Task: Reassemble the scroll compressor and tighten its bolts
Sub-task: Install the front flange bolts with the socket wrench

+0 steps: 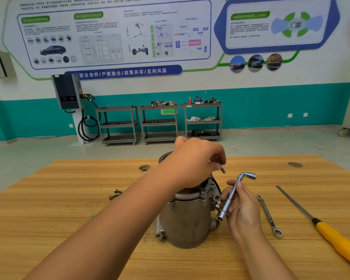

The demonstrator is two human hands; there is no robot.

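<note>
Start the bolt point(223, 170), seemingly pinched by the left hand point(192, 162), square into the flange point(211, 186) at two o'clock on the compressor point(186, 219) before applying the L-wrench point(230, 199) gripped in the right hand point(243, 211).

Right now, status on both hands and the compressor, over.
Left hand pinches small bolt over upright grey metal scroll compressor. Right hand holds chrome L-shaped socket wrench beside it. Two loose bolts lie on wooden table.

The left hand point(196, 161), reaching from lower left to centre, pinches a bolt point(222, 170) with curled fingers; the right hand point(241, 207) beside it grips an L-wrench point(230, 201).
</note>
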